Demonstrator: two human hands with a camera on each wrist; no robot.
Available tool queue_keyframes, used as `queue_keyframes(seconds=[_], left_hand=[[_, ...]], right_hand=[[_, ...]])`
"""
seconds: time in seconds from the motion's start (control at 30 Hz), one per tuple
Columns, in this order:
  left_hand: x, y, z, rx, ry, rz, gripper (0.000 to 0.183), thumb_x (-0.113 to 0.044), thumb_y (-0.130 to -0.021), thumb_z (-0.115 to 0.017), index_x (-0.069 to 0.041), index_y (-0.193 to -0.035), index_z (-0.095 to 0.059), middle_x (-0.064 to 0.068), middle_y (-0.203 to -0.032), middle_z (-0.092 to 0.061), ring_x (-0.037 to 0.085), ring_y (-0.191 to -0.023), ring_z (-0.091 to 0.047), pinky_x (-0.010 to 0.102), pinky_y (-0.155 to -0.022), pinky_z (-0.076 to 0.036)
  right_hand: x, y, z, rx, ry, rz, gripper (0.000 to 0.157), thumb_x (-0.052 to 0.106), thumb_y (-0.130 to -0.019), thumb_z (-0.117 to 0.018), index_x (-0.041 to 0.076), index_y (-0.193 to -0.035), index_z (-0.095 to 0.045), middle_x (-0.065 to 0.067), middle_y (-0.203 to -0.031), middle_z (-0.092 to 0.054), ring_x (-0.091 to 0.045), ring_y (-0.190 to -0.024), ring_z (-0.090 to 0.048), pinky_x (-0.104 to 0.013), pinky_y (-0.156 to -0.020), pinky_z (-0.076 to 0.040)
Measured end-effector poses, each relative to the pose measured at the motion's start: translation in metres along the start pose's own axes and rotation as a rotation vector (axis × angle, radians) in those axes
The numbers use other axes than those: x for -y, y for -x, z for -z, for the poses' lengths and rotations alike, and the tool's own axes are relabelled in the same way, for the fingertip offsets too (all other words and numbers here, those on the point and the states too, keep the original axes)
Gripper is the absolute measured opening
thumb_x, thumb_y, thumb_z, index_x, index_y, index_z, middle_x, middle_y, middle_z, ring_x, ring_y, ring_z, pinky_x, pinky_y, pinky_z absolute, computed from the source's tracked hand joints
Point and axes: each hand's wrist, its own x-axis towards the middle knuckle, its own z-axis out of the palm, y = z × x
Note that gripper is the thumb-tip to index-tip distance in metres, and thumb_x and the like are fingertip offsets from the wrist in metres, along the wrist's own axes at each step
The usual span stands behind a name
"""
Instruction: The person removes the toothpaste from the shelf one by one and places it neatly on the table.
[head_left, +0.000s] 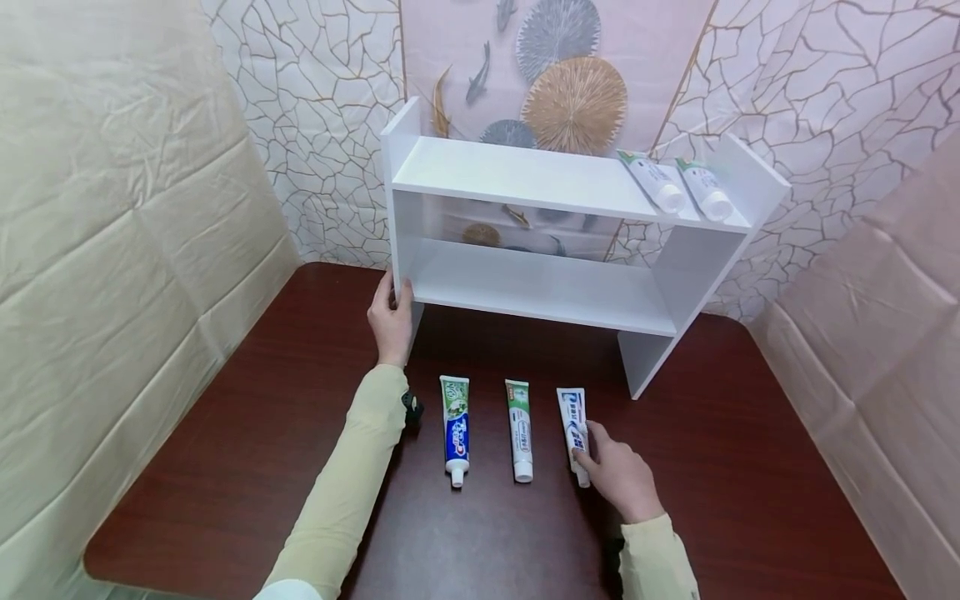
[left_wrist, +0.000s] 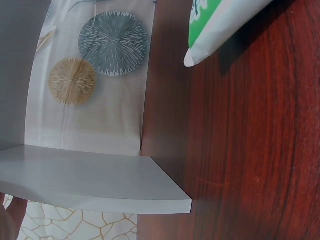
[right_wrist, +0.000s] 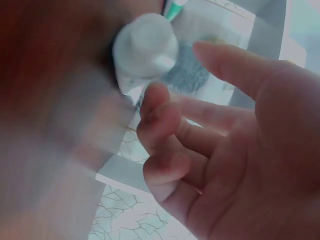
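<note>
At the left side panel of a white two-tier shelf, my left hand grips the panel edge between thumb and fingers. The left wrist view catches only a bit of that hand beside the panel. My right hand is over the rightmost toothpaste tube, thumb and forefinger apart around its lower part. In the right wrist view the fingers are loosely bent beside the tube's white cap, and the thumb stands away from it.
A green-and-blue toothpaste tube and a green-and-white one lie on the dark red table, caps toward me. Two white tubes, a left one and a right one, lie on the shelf's upper board at right.
</note>
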Motion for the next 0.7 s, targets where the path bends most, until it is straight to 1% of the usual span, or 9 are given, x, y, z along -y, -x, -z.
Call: queue_keyframes(seconds=[0.07, 0.13, 0.2, 0.3, 0.4, 0.53, 0.57, 0.63, 0.7], left_hand=[[0.000, 0.000, 0.000, 0.005, -0.001, 0.000, 0.040, -0.015, -0.099, -0.055, -0.004, -0.137, -0.055, 0.018, -0.134, -0.060, 0.031, -0.107, -0.063, 0.014, -0.076, -0.044], [-0.001, 0.000, 0.001, 0.010, 0.004, 0.001, 0.040, -0.015, -0.099, -0.055, -0.004, -0.137, -0.055, 0.018, -0.134, -0.059, 0.032, -0.109, -0.062, 0.016, -0.077, -0.045], [-0.001, 0.001, 0.001, 0.011, 0.007, 0.002, 0.040, -0.015, -0.099, -0.055, -0.005, -0.137, -0.055, 0.018, -0.135, -0.059, 0.032, -0.111, -0.062, 0.016, -0.078, -0.045], [-0.002, 0.000, 0.002, 0.009, 0.011, 0.000, 0.040, -0.015, -0.099, -0.055, -0.005, -0.137, -0.055, 0.017, -0.135, -0.059, 0.031, -0.113, -0.061, 0.016, -0.079, -0.045], [-0.002, -0.001, 0.001, 0.008, 0.013, -0.004, 0.040, -0.014, -0.099, -0.055, -0.006, -0.138, -0.055, 0.016, -0.136, -0.059, 0.029, -0.112, -0.061, 0.015, -0.079, -0.045], [0.021, -0.007, -0.002, 0.001, 0.026, -0.008, 0.041, -0.023, -0.099, -0.056, -0.014, -0.139, -0.055, 0.010, -0.137, -0.059, 0.026, -0.111, -0.062, 0.015, -0.080, -0.045], [0.027, -0.009, -0.003, 0.001, 0.030, -0.005, 0.041, -0.025, -0.099, -0.056, -0.016, -0.139, -0.055, 0.008, -0.138, -0.059, 0.025, -0.112, -0.062, 0.015, -0.080, -0.045], [0.039, -0.011, -0.005, -0.010, 0.033, -0.007, 0.041, -0.029, -0.099, -0.056, -0.020, -0.138, -0.055, 0.005, -0.137, -0.060, 0.023, -0.111, -0.062, 0.016, -0.079, -0.046], [0.039, -0.010, -0.006, -0.016, 0.033, -0.004, 0.040, -0.028, -0.099, -0.057, -0.019, -0.138, -0.056, 0.006, -0.136, -0.061, 0.022, -0.110, -0.062, 0.017, -0.079, -0.046]], right_hand=[[0.000, 0.000, 0.003, -0.040, -0.019, 0.009, 0.052, 0.025, -0.093, -0.062, 0.001, -0.136, -0.049, -0.006, -0.063, -0.056, -0.015, -0.049, -0.044, -0.029, -0.047, -0.033], [0.000, 0.000, 0.008, -0.079, -0.030, 0.020, 0.049, 0.024, -0.093, -0.062, 0.001, -0.135, -0.051, -0.004, -0.061, -0.053, -0.013, -0.050, -0.044, -0.029, -0.047, -0.033], [0.002, -0.001, 0.013, -0.115, -0.038, 0.035, 0.047, 0.023, -0.093, -0.062, 0.000, -0.133, -0.052, -0.005, -0.066, -0.057, -0.013, -0.053, -0.046, -0.029, -0.049, -0.035], [0.006, -0.003, 0.023, -0.162, -0.052, 0.059, 0.046, 0.022, -0.093, -0.063, 0.001, -0.133, -0.053, -0.011, -0.081, -0.064, -0.016, -0.060, -0.051, -0.030, -0.054, -0.040], [0.009, -0.004, 0.034, -0.219, -0.082, 0.100, 0.051, 0.020, -0.094, -0.061, 0.006, -0.141, -0.046, -0.017, -0.097, -0.063, -0.024, -0.073, -0.058, -0.036, -0.060, -0.045], [0.012, -0.004, 0.047, -0.335, -0.136, 0.173, 0.063, 0.015, -0.096, -0.058, 0.019, -0.152, -0.031, -0.022, -0.117, -0.056, -0.037, -0.099, -0.059, -0.051, -0.074, -0.049], [0.012, -0.003, 0.051, -0.371, -0.146, 0.190, 0.065, 0.014, -0.096, -0.058, 0.021, -0.153, -0.029, -0.024, -0.121, -0.054, -0.039, -0.101, -0.057, -0.053, -0.075, -0.048], [0.014, -0.002, 0.060, -0.443, -0.165, 0.214, 0.067, 0.011, -0.095, -0.058, 0.022, -0.154, -0.029, -0.026, -0.128, -0.050, -0.041, -0.106, -0.054, -0.056, -0.076, -0.047], [0.018, -0.002, 0.069, -0.518, -0.177, 0.233, 0.066, 0.008, -0.094, -0.059, 0.021, -0.153, -0.032, -0.027, -0.131, -0.047, -0.042, -0.109, -0.052, -0.057, -0.077, -0.046]])
